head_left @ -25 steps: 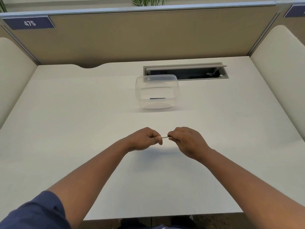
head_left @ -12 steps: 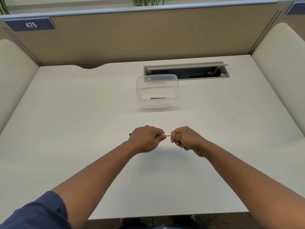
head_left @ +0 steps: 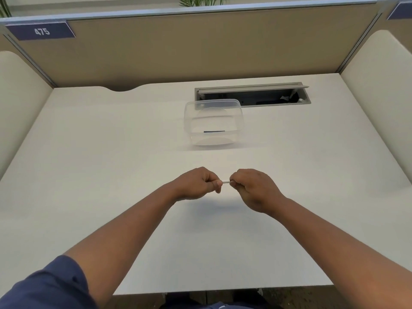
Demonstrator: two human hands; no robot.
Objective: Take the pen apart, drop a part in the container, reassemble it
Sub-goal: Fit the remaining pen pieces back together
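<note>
A thin white pen is held level above the desk, with only a short piece showing between my two fists. My left hand is closed around its left part and my right hand pinches its right end. The rest of the pen is hidden inside the hands. A clear plastic container stands farther back on the desk, about a hand's length beyond the pen. A small dark strip shows inside it.
The white desk is bounded by tan partition walls at the back and padded side panels. An open cable tray is sunk into the desk just behind the container. A sign reads 475.
The hands have shifted slightly: half a second ago a dark tip stuck out left of my left fist, and now it is hidden. The white gap between the fists is a little wider.
</note>
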